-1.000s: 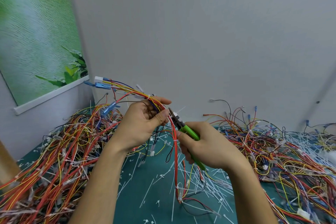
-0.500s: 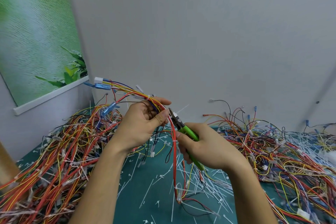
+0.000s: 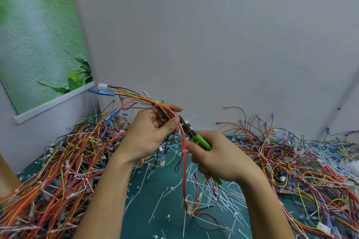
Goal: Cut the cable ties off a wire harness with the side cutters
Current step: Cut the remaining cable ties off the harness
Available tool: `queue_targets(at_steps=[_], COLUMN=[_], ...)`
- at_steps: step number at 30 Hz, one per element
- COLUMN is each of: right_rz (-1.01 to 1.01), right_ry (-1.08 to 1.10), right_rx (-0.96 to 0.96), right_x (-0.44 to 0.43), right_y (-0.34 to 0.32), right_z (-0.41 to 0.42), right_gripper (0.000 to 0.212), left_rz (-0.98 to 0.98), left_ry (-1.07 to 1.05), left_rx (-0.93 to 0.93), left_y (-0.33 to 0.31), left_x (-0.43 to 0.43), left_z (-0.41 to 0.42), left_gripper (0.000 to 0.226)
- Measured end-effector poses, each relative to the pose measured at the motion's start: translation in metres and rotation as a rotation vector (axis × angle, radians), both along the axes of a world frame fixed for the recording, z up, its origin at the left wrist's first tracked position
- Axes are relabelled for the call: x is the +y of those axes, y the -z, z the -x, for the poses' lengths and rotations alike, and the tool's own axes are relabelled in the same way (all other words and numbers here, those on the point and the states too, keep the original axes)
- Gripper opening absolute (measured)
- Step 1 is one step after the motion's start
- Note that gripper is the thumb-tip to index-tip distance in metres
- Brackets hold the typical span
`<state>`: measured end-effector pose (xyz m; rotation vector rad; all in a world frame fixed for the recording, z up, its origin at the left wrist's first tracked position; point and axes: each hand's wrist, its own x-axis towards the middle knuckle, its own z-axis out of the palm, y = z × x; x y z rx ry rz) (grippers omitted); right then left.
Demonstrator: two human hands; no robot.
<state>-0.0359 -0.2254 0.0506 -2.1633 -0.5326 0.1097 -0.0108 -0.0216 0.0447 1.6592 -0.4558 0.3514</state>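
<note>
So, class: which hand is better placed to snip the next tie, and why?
Right: the right hand grips the cutters, their tip at the harness; the left hand holds it.

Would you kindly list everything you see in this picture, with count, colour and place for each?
wire harness: one, mostly red with yellow and blue, held up at centre, hanging to the mat
side cutters: one, green handles, dark head against the harness
cut cable ties: many, white, strewn on the mat
harness piles: two, mixed colours, left and right on the mat
mat: one, teal, below
poster: one, green foliage, left wall
wall: grey, behind
left hand: holds the harness
right hand: holds the cutters
</note>
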Motion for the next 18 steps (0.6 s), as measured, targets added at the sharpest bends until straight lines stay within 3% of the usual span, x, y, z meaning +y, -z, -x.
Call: queue_targets(at_steps=[7,18], right_rz=[0.081,0.039], right_ry=[-0.005,-0.014], right_rx=[-0.031,-0.003], right_x=[0.0022,-0.0026], right_y=[-0.0019,-0.0008], right_z=[0.0006,0.0008], right_gripper=[0.035,0.036], left_rz=[-0.019,-0.023], left_ry=[-0.014,0.002], left_rx=[0.015,0.006], left_y=[0.0019,0.0000], left_x=[0.0017,0.0012], left_z=[-0.0015,0.0010], left_gripper=[0.019,0.019])
